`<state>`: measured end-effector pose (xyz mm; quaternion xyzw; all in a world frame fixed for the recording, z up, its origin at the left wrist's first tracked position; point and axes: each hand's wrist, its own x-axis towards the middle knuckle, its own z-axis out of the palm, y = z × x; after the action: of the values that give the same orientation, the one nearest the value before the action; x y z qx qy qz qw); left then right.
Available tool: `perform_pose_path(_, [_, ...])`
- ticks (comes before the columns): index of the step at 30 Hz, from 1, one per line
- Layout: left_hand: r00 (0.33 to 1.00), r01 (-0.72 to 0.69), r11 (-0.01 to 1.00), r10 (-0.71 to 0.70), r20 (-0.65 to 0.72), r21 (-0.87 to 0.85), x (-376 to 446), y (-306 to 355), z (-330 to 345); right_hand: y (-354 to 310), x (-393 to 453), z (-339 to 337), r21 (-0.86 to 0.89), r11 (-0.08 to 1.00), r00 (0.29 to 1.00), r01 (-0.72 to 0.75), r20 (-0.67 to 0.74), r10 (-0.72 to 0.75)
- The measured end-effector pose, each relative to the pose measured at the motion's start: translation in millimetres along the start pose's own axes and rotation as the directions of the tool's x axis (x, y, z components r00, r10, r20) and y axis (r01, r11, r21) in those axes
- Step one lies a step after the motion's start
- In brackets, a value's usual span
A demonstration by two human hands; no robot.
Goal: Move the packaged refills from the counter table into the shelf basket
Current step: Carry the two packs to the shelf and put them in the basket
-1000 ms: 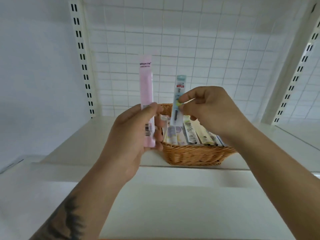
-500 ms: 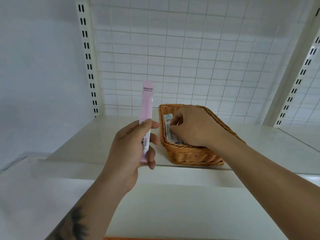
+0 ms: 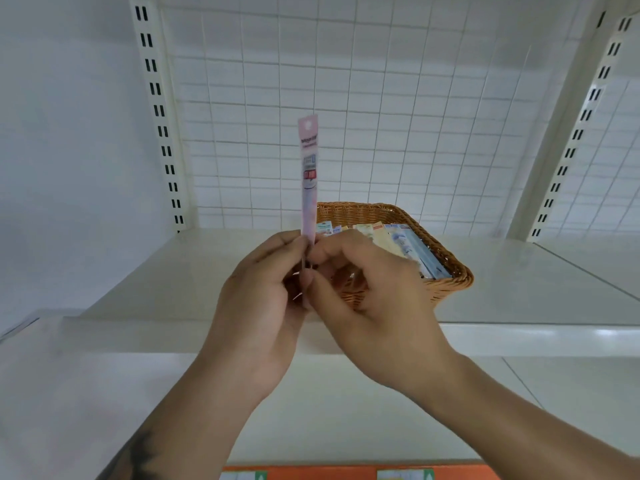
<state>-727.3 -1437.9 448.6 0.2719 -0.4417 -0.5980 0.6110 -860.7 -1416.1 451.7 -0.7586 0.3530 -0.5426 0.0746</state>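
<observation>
Pink refill pack [image 3: 308,174] upright, held in air just in front of basket [image 3: 450,282], which sits mid-shelf [image 3: 519,289] w/ other refills [image 3: 391,237] inside. Both hands pinch its lower end: left hand [image 3: 263,306], right hand [image 3: 374,299]. Step: hand-over, probably. Next: tip pack over rim, lay flat.

Bare, sleeveless forearms; a dark tattoo [image 3: 136,455] marks the left forearm.

Bright, even light; soft shadows; edges bowed.
</observation>
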Motion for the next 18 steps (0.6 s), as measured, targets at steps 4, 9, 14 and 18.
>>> perform_pose_path(4, [0.999, -0.046, 0.998, 0.045, 0.005, 0.037, -7, 1, 10, -4, 3, -5, -0.034, 0.999, 0.997, 0.004, -0.073, -0.007])
perform_pose_path(9, [0.891, -0.374, 0.656, 0.45, 0.057, 0.656, -10, -4, -11, -1, 35, -25, -0.159, 0.974, 0.985, -0.161, -0.08, 0.15])
perform_pose_path(14, [0.805, -0.293, -0.078, 0.518, 0.29, 0.953, -20, -31, -59, 26, 70, -42, -0.296, 0.828, 0.862, -0.477, 0.027, 0.506])
perform_pose_path(18, [0.878, -0.223, -0.315, 0.346, 0.33, 0.922, -21, -50, -79, 37, 79, -34, -0.51, 0.705, 0.769, -0.493, 0.124, 0.627])
